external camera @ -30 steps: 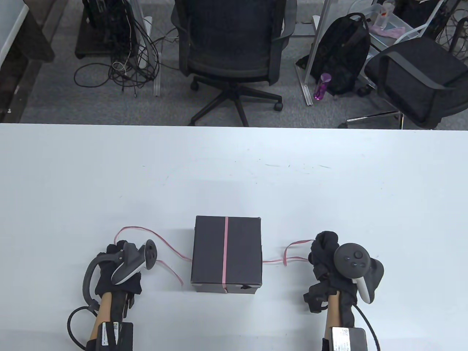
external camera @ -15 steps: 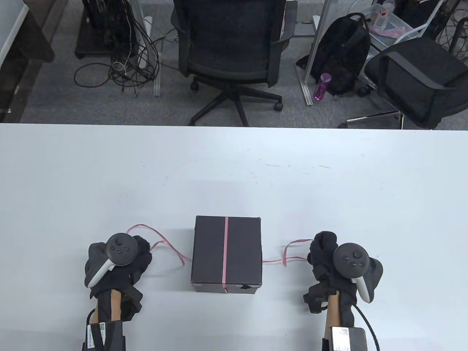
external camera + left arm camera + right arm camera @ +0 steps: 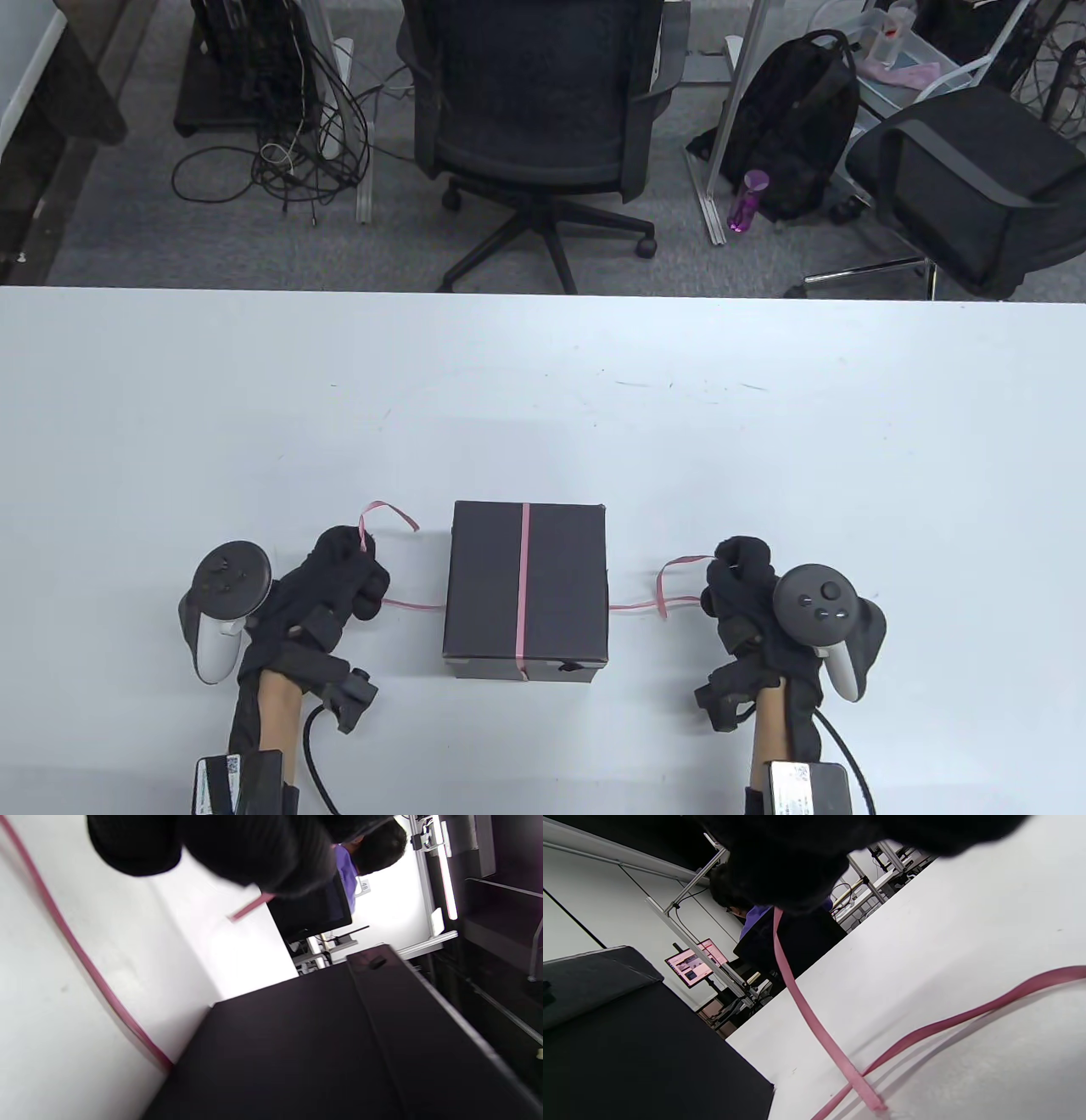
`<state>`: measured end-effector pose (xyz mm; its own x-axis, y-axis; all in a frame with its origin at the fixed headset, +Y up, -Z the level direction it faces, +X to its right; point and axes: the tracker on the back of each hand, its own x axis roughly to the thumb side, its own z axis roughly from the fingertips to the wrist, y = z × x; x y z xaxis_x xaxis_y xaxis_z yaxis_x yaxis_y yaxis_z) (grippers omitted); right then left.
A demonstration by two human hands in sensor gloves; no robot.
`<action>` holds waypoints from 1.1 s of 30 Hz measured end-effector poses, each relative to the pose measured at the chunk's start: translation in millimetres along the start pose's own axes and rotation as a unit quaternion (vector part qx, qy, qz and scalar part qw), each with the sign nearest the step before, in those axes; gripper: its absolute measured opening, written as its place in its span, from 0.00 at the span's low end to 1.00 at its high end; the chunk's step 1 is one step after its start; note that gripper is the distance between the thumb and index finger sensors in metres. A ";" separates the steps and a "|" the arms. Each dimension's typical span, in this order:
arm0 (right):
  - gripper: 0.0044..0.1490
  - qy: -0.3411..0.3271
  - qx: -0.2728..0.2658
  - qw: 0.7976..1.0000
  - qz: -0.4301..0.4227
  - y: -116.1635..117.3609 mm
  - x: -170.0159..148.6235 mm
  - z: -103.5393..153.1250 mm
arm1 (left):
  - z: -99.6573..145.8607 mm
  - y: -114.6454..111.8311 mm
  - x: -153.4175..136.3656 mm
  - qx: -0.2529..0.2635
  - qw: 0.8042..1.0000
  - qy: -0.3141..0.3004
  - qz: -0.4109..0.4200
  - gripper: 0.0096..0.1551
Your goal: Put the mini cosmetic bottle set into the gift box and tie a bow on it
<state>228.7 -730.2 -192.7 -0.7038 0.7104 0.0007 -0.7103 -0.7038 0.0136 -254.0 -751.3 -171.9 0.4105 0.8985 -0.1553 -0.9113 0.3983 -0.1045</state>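
The black gift box (image 3: 551,586) sits closed near the table's front edge, and no bottles show. A pink ribbon (image 3: 525,577) runs over its lid from back to front, and a tail leaves the box's base on each side. Left of the box, my left hand (image 3: 361,581) grips the left tail (image 3: 409,605), whose free end (image 3: 386,512) curls up behind the fingers. In the left wrist view the ribbon (image 3: 85,959) runs along the table to the box (image 3: 339,1052). On the other side my right hand (image 3: 731,567) pinches the right tail (image 3: 645,605); the ribbon (image 3: 814,1018) hangs from its fingers (image 3: 797,857).
The white table (image 3: 543,407) stretches far behind and beside the box. Beyond its far edge are an office chair (image 3: 534,110), a second chair (image 3: 959,178), a backpack (image 3: 793,119) and floor cables (image 3: 280,153).
My left hand rolled over and slid right toward the box, gathering the left tail, which now lies short and straight. The right hand shifted slightly left. The box stayed put.
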 end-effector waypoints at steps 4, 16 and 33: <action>0.32 -0.010 0.005 1.000 -0.021 1.5 5.7 0.8 | 1.1 -5.7 5.3 0.024 0.999 0.025 -0.041 0.25; 0.25 -0.147 0.056 0.981 -0.111 -1.6 82.0 -0.7 | 1.5 -1.0 106.4 0.109 0.987 -0.041 -0.115 0.26; 0.64 -0.155 0.236 0.922 -0.265 33.4 153.3 -27.0 | 23.8 -61.7 208.0 0.093 0.938 -0.274 -0.188 0.24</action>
<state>96.8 -645.1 -219.1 -0.1710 0.9732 0.1538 -0.8180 -0.2273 0.5284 -113.2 -584.7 -174.4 0.6725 0.6272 0.3928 -0.7161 0.6855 0.1315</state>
